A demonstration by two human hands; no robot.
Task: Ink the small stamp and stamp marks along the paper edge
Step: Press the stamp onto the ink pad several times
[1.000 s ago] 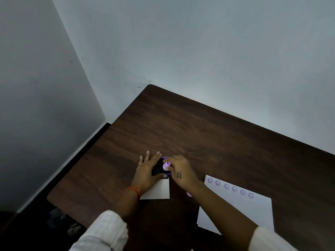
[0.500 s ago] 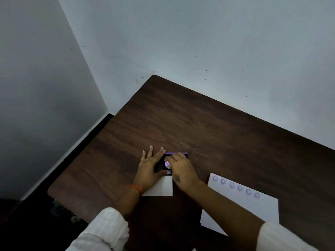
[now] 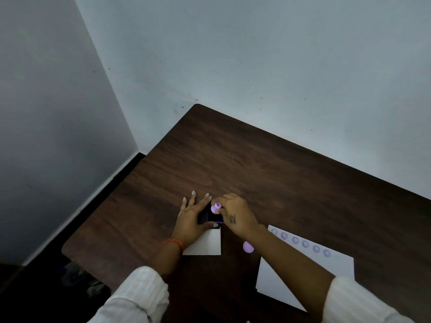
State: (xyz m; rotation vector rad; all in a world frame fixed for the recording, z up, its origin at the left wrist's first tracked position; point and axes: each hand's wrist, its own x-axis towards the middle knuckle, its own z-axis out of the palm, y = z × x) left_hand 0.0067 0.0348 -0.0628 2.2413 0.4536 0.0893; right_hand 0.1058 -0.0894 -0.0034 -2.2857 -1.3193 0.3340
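Just below frame centre, the right hand (image 3: 235,216) pinches the small lilac stamp (image 3: 216,207) over the dark ink pad (image 3: 208,216), which the flat, open left hand (image 3: 192,221) steadies; the stamped paper (image 3: 326,268) lies lower right on the surface (image 3: 256,164).

— What is held over the dark square ink pad (image 3: 211,215)?
— A small lilac plastic stamp (image 3: 216,207) is pinched by the right hand (image 3: 235,215); the pad is steadied by the left hand (image 3: 191,220).
— And the white paper sheet (image 3: 310,273)?
— Six purple round marks (image 3: 305,243) are seen along its far edge.
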